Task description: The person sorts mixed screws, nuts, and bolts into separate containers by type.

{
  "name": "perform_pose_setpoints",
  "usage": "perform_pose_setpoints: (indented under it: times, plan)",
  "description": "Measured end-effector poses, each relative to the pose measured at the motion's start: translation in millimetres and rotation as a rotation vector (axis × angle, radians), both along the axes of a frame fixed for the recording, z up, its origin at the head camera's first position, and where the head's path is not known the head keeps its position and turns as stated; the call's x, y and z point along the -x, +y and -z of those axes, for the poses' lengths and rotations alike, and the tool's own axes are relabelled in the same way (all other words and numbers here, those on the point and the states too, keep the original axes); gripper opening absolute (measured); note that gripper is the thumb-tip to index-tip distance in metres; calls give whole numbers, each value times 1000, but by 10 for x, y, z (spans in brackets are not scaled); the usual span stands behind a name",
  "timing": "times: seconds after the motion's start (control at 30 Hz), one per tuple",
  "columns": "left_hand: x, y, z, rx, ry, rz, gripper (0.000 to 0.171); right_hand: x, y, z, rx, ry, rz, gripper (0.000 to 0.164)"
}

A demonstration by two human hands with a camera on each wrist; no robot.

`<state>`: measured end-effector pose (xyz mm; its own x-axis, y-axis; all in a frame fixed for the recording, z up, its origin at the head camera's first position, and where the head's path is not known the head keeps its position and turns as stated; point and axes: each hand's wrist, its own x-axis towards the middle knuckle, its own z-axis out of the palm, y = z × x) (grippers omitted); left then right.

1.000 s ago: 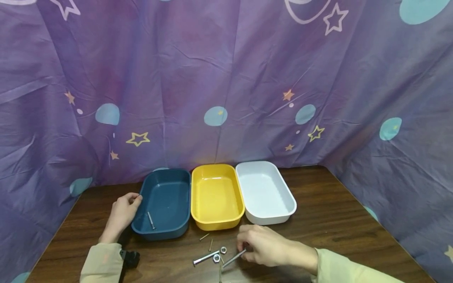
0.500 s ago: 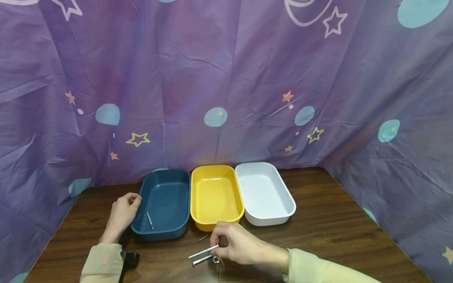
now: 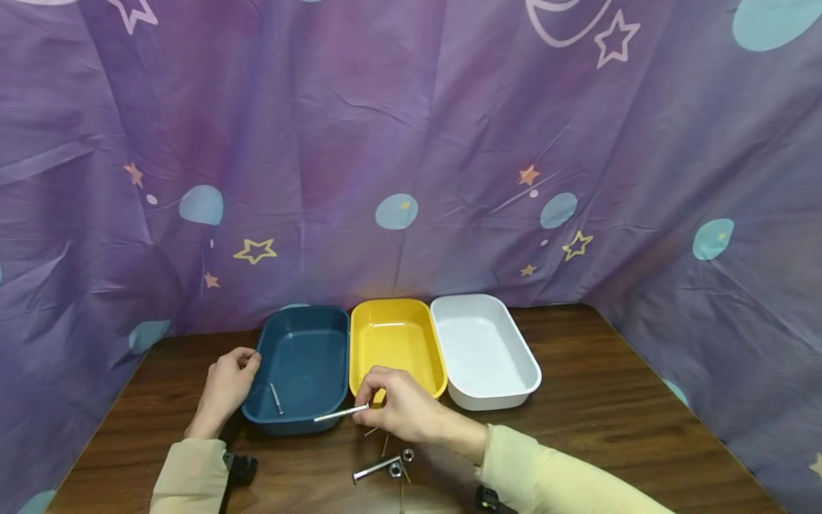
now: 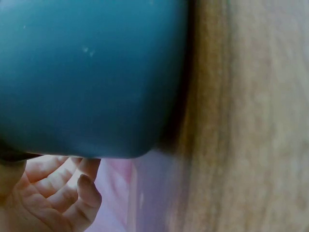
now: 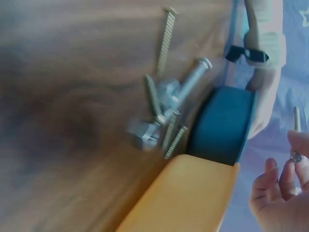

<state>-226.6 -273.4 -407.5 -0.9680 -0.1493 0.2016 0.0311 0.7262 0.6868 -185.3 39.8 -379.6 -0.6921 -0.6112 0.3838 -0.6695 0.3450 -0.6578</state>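
Note:
My right hand [image 3: 406, 408] pinches a long silver bolt [image 3: 339, 413] near one end, its shaft pointing left over the front rim of the blue bin [image 3: 292, 428]. The right wrist view shows the bolt's round head [image 5: 296, 157] at my fingertips. My left hand [image 3: 226, 385] holds the blue bin's left rim with thumb and fingers; the bin's wall hides part of that grip in the left wrist view. Another silver bolt [image 3: 277, 399] lies inside the blue bin. On the table are a thick bolt [image 3: 375, 468], two nuts [image 3: 394, 470] and several thin brass-coloured screws [image 5: 166, 41].
A yellow bin [image 3: 392, 350] and a white bin [image 3: 484, 350] stand side by side, right of the blue one. The wooden table [image 3: 616, 421] extends to both sides. A purple patterned cloth [image 3: 411, 143] hangs behind and beside it.
My right hand has lifted the silver bolt from among the loose hardware and carried it left and forward to the blue bin's front edge. My left hand stays at the rim.

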Motion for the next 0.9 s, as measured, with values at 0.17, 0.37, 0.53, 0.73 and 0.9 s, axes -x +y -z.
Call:
perform_pose_setpoints:
  times: [0.17,0.37,0.53,0.73,0.9]
  plan:
    - [-13,26,12,-5,3,4,32,127,-143,-53,12,4,56,19]
    - [-2,15,17,13,18,2,32,261,-327,-72,32,-7,123,18]
    - [9,9,21,20,15,-11,31,353,-476,-97,48,-2,159,19]
    - [18,10,39,13,6,-7,32,466,-655,-94,55,-30,213,19]
    - [19,-18,7,22,13,-9,31,563,-811,-112,84,-53,264,20]
